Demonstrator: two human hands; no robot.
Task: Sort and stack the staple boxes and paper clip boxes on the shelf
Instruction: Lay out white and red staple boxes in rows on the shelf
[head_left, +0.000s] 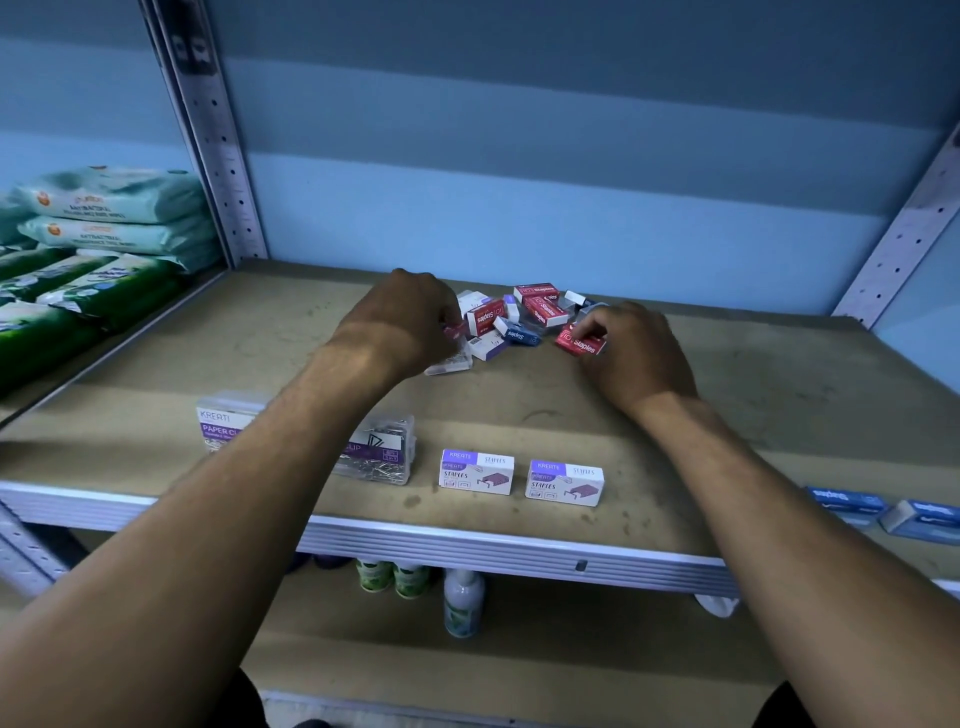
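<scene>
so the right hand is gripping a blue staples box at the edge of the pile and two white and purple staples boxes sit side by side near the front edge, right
Not quite: the head view shows the right hand gripping a red cardboard staples box, not a blue one. The rest holds: it is at the edge of the pile, and the two white and purple staples boxes sit side by side near the shelf's front edge.

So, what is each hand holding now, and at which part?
The right hand pinches a red Staples box at its right end. The left hand grips a small red box, mostly hidden, so the exact part cannot be told.
</scene>
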